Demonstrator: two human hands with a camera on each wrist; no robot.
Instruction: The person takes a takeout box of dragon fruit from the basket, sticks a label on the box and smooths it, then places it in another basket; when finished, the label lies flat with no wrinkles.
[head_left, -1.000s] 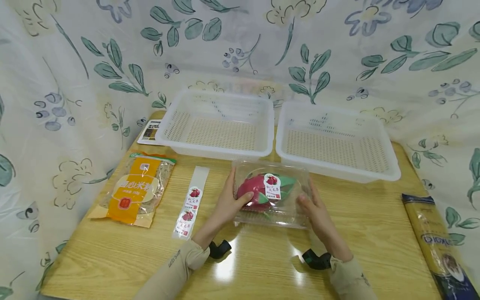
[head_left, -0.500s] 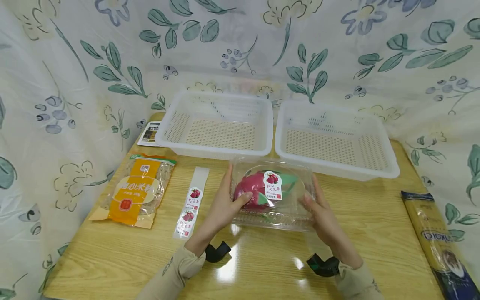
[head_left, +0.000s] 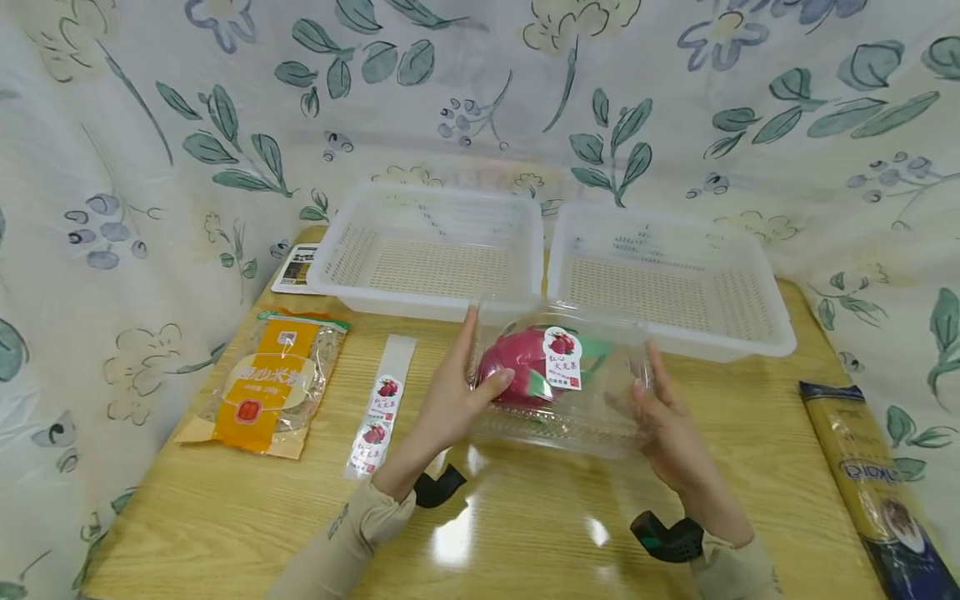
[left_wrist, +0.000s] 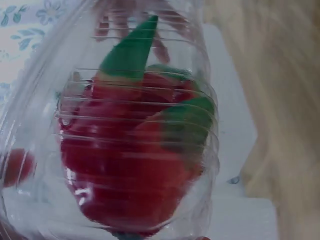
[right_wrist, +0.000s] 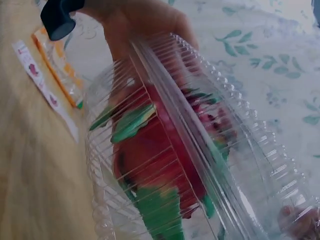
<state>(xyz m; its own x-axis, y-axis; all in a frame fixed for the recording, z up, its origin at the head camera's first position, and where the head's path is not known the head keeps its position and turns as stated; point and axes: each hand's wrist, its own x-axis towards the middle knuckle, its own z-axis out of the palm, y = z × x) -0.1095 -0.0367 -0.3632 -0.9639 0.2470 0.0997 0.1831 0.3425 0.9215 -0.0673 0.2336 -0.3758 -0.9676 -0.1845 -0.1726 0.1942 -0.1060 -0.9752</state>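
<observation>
Both hands hold a clear plastic clamshell box (head_left: 607, 408) in the head view, raised over the table. My left hand (head_left: 453, 396) grips its left end, thumb on the front; my right hand (head_left: 671, 433) grips its right end the same way. Inside lies a red dragon fruit (head_left: 517, 358) with green tips, seen through ridged plastic as the fruit (left_wrist: 130, 170) in the left wrist view and the fruit (right_wrist: 150, 150) in the right wrist view. A white dragon fruit sticker (head_left: 562, 360) is on the lid. The box's underside is hidden in the head view.
Two white plastic baskets, left (head_left: 431, 302) and right (head_left: 675, 333), stand behind the box. To the left lie a sticker strip (head_left: 381, 408) and an orange food bag (head_left: 262, 383); a white packet (head_left: 294, 271) is partly behind the left basket. A long packet (head_left: 873, 483) lies at right.
Both hands have shifted the box slightly to the right and towards the baskets; its far edge now overlaps their front rims more. The baskets and packets have stayed in place.
</observation>
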